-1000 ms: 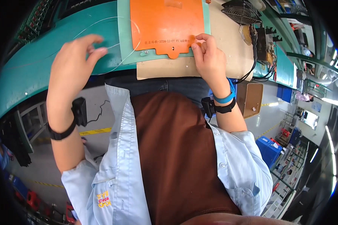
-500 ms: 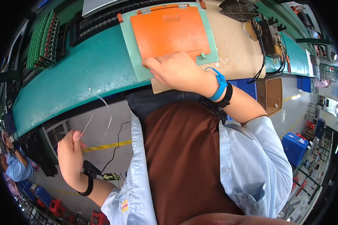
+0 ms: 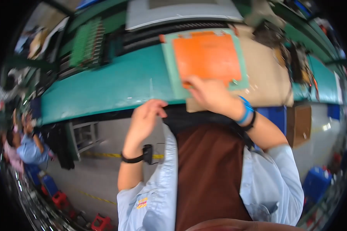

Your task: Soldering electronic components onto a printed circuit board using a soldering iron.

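An orange panel (image 3: 206, 56) lies on a larger pale green board (image 3: 170, 61), with small clips along its far edge. My right hand (image 3: 214, 96), wearing a blue wrist strap (image 3: 246, 109), is closed at the panel's near left corner; orange edge shows at the fingertips. Left of it, my left hand (image 3: 142, 121) hangs over the bench's front edge, blurred. Its fingers are stretched and a little apart, and no thing shows in them. A black band (image 3: 133, 158) circles the left wrist.
The teal bench mat (image 3: 115, 82) runs left; tan paper (image 3: 266, 81) lies under the board's right side. A green rack (image 3: 86, 44) stands far left, a dark fan (image 3: 269, 34) far right. A brown box (image 3: 300, 125) sits below the bench. Another person (image 3: 32, 148) is at left.
My left hand has risen rightward to the bench edge; the thin clear strips near it no longer show. My right hand stays at the panel's corner. The whole view has shifted and blurred.
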A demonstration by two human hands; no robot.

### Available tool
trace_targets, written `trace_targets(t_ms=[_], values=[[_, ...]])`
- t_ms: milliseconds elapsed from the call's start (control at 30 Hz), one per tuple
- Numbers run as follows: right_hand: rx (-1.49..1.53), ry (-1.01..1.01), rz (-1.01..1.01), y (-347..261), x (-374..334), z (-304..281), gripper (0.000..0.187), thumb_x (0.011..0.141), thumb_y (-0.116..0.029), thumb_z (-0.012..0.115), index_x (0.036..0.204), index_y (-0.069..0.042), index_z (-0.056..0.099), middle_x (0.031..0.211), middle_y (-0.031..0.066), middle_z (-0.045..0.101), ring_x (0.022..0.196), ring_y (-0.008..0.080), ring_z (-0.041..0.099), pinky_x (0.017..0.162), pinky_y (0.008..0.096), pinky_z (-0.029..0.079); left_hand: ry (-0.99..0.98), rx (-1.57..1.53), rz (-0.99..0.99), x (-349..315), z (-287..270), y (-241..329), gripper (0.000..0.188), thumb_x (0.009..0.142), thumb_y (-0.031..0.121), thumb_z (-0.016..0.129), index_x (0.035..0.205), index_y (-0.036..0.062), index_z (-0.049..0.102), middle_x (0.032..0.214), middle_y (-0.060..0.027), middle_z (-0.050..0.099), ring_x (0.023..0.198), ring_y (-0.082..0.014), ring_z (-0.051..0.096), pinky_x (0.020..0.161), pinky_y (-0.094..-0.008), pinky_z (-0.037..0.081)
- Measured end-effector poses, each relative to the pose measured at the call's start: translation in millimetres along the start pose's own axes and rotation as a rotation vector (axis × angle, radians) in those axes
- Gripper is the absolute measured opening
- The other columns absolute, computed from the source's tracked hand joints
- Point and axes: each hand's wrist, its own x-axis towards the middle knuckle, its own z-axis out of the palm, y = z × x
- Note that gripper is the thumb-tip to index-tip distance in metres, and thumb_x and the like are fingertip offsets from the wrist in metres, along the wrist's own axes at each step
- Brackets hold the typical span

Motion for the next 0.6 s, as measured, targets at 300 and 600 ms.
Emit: trace_targets(t_ms=[300,600], values=[[-0.196,0.299,0.446,61.4,-57.3,-84.9,0.037,0.094,-0.003,0.068,0.13,-0.004,0.061,0.095,0.0093,0.064,0.075,0.018,0.064,0.069,0.0318,0.054,0.144,-0.322,-0.029,57.3,17.4,28.3,0.043,0.113,0.032,0.043,0.135,-0.0004,0.06,0.099,-0.0032,0.068,0.058,-0.0017,0.041,0.052,-0.0182,0.034],[-0.135,0.283,0.475,73.0,-39.0,-79.6,0.045,0.094,-0.003,0.069,0.137,-0.002,0.057,0.109,0.0102,0.061,0.093,0.0168,0.062,0.082,0.03,0.052,0.181,-0.186,0.027,103.6,22.2,5.0,0.047,0.104,0.02,0.062,0.144,-0.0026,0.055,0.104,-0.0025,0.066,0.063,-0.0024,0.044,0.06,-0.0213,0.044]])
